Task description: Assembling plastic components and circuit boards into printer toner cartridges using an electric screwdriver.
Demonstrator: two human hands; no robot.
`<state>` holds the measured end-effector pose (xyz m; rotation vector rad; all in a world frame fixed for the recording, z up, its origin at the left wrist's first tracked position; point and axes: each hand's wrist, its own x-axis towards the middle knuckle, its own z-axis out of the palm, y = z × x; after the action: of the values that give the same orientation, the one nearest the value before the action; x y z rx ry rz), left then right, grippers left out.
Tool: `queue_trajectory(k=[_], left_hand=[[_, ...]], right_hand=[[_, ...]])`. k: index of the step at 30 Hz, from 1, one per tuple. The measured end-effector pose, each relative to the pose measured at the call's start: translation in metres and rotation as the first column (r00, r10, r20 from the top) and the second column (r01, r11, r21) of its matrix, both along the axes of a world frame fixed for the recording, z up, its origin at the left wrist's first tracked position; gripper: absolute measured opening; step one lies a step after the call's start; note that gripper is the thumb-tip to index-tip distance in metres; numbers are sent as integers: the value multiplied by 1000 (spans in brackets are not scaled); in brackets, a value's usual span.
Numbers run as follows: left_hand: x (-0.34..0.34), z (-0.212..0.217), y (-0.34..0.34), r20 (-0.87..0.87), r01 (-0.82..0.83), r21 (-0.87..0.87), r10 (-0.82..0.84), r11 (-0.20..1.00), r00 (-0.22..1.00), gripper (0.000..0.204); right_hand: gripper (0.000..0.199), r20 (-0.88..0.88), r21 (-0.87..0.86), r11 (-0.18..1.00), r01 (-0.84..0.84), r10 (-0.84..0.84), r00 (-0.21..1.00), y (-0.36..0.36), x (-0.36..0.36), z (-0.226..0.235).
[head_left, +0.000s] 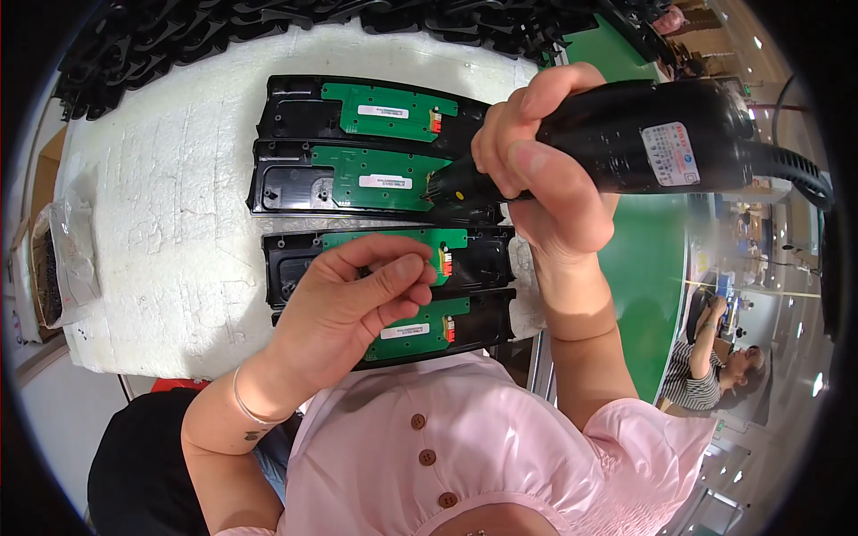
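Ideally, the right hand (pixel 559 161), wrapped round the black cylindrical corded tool (pixel 617 134), should steady its tapered tip (pixel 452 184) at the right end of the second-from-top green circuit board (pixel 357 165), the left hand's (pixel 357 295) bunched fingers, any contents hidden, well clear.

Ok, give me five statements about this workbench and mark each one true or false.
1. The right hand grips a black corded tool. True.
2. Each black panel carries a green circuit board. True.
3. Only three panels are laid out. False: there are four.
4. The left hand is gripping the tool's cable. False: it is over the third panel from the top of the picture.
5. The tool's narrow end is at the second panel from the top. True.
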<state>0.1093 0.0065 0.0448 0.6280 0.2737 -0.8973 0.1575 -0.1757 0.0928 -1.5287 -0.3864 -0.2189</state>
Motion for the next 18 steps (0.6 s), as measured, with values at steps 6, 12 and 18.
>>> queue_trajectory(k=[6,12,18], left_hand=[[6,-10,11,7,-103,-120,105,987,994,16],[9,-13,12,-32,-168,-95,166,981,986,15],[4,-12,2,-96,-157,-155,144,975,985,14]], right_hand=[[21,-34,-98,994,-37,34,999,3,4,3],[22,-30,-32,998,-49,48,998,8,4,1],[39,263,279,885,-372,302,916,-1,-29,57]])
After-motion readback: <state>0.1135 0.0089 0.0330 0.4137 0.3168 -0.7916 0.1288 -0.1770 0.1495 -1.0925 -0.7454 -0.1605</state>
